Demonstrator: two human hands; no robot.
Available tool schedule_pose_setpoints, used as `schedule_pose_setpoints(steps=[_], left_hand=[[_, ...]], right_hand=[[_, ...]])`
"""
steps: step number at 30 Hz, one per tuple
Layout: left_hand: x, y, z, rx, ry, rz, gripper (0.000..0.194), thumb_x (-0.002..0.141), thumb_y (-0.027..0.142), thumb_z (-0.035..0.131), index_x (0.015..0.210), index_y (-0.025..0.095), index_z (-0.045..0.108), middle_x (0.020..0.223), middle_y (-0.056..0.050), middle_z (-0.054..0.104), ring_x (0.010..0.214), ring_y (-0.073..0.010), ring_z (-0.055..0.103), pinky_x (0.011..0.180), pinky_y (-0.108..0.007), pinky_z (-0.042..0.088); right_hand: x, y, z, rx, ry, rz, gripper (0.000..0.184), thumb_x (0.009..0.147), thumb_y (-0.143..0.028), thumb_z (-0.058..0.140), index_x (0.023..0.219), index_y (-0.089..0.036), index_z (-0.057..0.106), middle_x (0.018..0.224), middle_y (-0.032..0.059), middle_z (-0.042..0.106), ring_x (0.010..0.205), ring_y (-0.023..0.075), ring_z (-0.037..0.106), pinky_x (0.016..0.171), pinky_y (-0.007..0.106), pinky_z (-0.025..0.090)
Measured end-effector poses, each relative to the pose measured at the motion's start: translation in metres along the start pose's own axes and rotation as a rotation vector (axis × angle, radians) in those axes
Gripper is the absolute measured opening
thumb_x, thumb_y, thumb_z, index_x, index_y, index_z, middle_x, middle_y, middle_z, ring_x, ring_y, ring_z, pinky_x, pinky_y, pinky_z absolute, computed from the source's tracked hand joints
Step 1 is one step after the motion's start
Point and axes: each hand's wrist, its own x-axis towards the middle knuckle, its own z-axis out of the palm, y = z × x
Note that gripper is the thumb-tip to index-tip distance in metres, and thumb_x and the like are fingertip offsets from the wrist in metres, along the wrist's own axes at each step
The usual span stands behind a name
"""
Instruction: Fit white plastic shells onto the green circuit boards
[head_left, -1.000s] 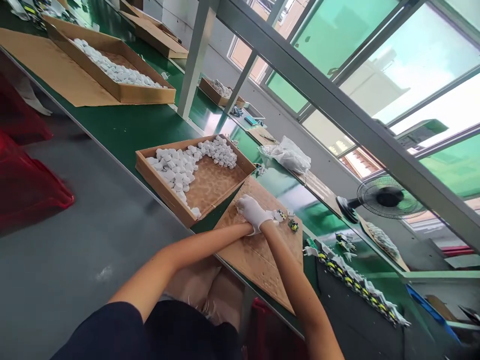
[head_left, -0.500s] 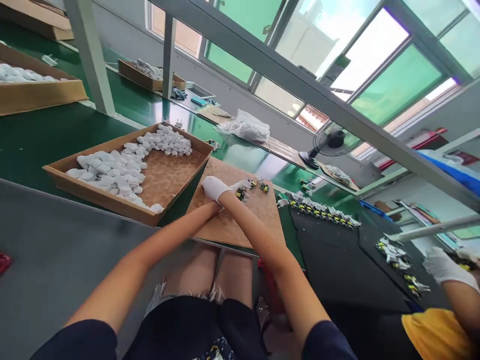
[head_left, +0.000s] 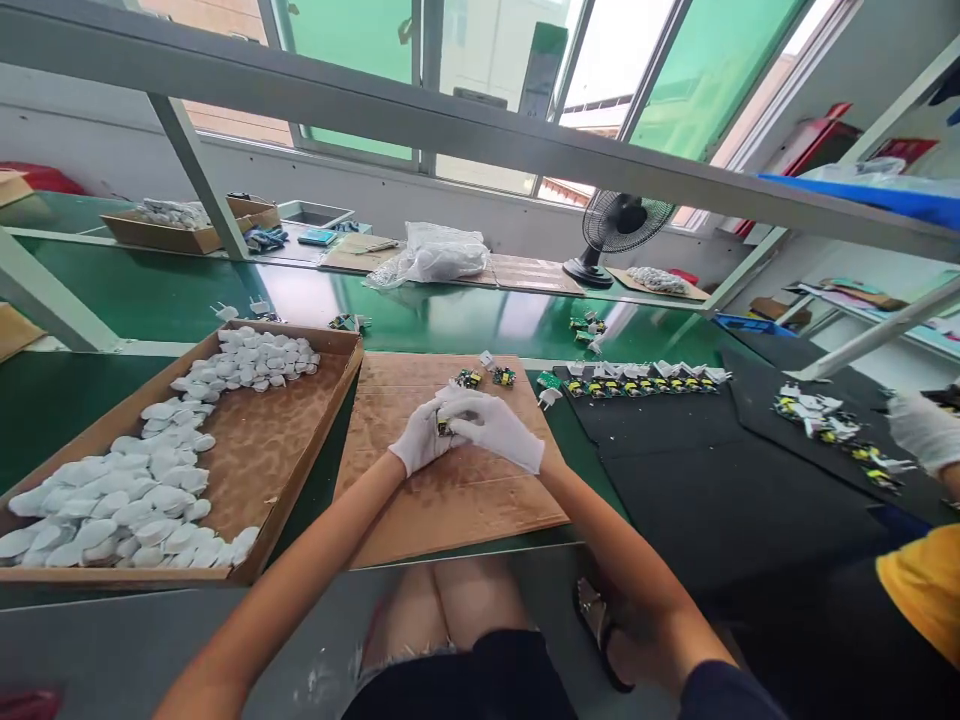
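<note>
My white-gloved left hand [head_left: 422,438] and right hand [head_left: 495,430] meet above a brown cardboard sheet [head_left: 450,510]. Between the fingers shows a small circuit board [head_left: 444,427] with a yellow part, mostly hidden by the gloves. Just beyond my hands, two more small circuit boards [head_left: 470,378] [head_left: 504,376] lie on the cardboard beside a white plug piece [head_left: 487,358]. To the left of my left hand stands a cardboard tray [head_left: 255,430] holding a heap of white plastic casings [head_left: 142,490].
A black mat [head_left: 712,500] on the green bench carries a row of assembled boards [head_left: 637,380]. A co-worker's gloved hand [head_left: 924,430] and yellow sleeve [head_left: 926,590] are at the right. A plastic bag [head_left: 439,255], a fan [head_left: 619,225] and another tray [head_left: 180,228] stand farther back.
My view has swung right and levelled out. My hands have come together, with the small board now between them. The co-worker's hand and sleeve sit differently at the right edge.
</note>
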Motion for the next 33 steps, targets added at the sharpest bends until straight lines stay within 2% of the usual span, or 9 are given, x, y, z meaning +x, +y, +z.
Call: schedule_pose_setpoints(steps=[4,8,10,14,18,24,28,30,33], left_hand=[[0.007,-0.011,-0.013,0.01,-0.056,-0.107,0.035,0.085,0.035,0.041,0.102,0.01,0.057,0.093,-0.015,0.064,0.074,-0.0219,0.064,0.056,-0.029,0.049],[0.006,-0.023,-0.005,0.037,-0.054,-0.18,0.04,0.085,0.045,0.039,0.094,0.01,0.057,0.085,-0.014,0.064,0.066,-0.0209,0.063,0.051,-0.028,0.046],[0.006,-0.028,0.0,0.036,-0.035,-0.192,0.041,0.086,0.047,0.038,0.093,0.012,0.058,0.081,-0.011,0.063,0.067,-0.0202,0.062,0.054,-0.029,0.047],[0.008,-0.032,0.007,-0.062,0.004,-0.248,0.043,0.086,0.048,0.037,0.095,0.013,0.059,0.076,-0.007,0.061,0.067,-0.0168,0.059,0.063,-0.03,0.048],[0.008,-0.03,0.004,-0.093,0.101,-0.211,0.044,0.088,0.049,0.035,0.092,0.014,0.061,0.065,-0.002,0.056,0.06,-0.0126,0.054,0.059,-0.024,0.046],[0.004,-0.03,-0.004,0.142,0.189,-0.16,0.046,0.085,0.052,0.039,0.121,0.025,0.051,0.091,-0.003,0.064,0.076,-0.0154,0.058,0.064,-0.025,0.047],[0.007,-0.033,0.001,0.122,0.144,-0.135,0.05,0.083,0.055,0.04,0.116,0.02,0.055,0.083,-0.004,0.065,0.059,-0.0146,0.057,0.051,-0.025,0.045],[0.009,-0.034,0.002,0.118,0.158,-0.12,0.047,0.084,0.053,0.04,0.109,0.018,0.058,0.075,-0.003,0.063,0.051,-0.0125,0.053,0.046,-0.024,0.042],[0.011,-0.036,0.0,0.081,0.212,-0.079,0.038,0.087,0.046,0.041,0.101,0.016,0.059,0.073,-0.002,0.063,0.057,-0.0124,0.056,0.054,-0.024,0.046]], right_hand=[[-0.027,0.048,-0.031,0.251,0.219,0.22,0.014,0.076,-0.026,0.059,0.083,-0.015,0.063,0.087,0.0045,0.066,0.081,0.0145,0.061,0.076,0.029,0.049],[-0.031,0.055,-0.024,0.298,0.202,0.144,0.01,0.078,-0.026,0.058,0.078,-0.017,0.063,0.089,0.004,0.066,0.087,0.0152,0.061,0.08,0.029,0.049],[-0.03,0.052,-0.015,0.215,0.183,0.068,0.009,0.079,-0.022,0.057,0.082,-0.019,0.065,0.093,0.0035,0.066,0.09,0.015,0.061,0.082,0.029,0.049],[-0.032,0.058,0.0,-0.124,0.207,-0.041,0.027,0.082,-0.02,0.053,0.106,-0.026,0.064,0.1,0.0016,0.067,0.099,0.0173,0.058,0.092,0.034,0.044],[-0.04,0.068,0.008,-0.353,0.24,-0.031,0.035,0.084,-0.026,0.052,0.118,-0.03,0.058,0.102,0.0027,0.066,0.11,0.0199,0.051,0.105,0.04,0.031],[-0.047,0.062,0.007,-0.358,0.054,-0.076,0.07,0.085,-0.046,0.043,0.144,-0.021,0.014,0.141,0.0075,0.037,0.131,0.0251,0.03,0.111,0.05,0.006],[-0.046,0.059,0.007,-0.355,0.009,-0.072,0.092,0.078,-0.059,0.047,0.144,-0.015,0.001,0.143,0.0124,0.032,0.134,0.0287,0.023,0.11,0.052,0.001],[-0.044,0.059,0.007,-0.402,0.041,-0.045,0.104,0.071,-0.064,0.054,0.144,-0.012,0.002,0.144,0.0146,0.029,0.135,0.0313,0.018,0.109,0.054,-0.002],[-0.042,0.061,0.006,-0.514,0.084,-0.017,0.102,0.061,-0.063,0.064,0.141,-0.016,0.023,0.145,0.0119,0.027,0.135,0.0375,0.009,0.104,0.059,-0.011]])
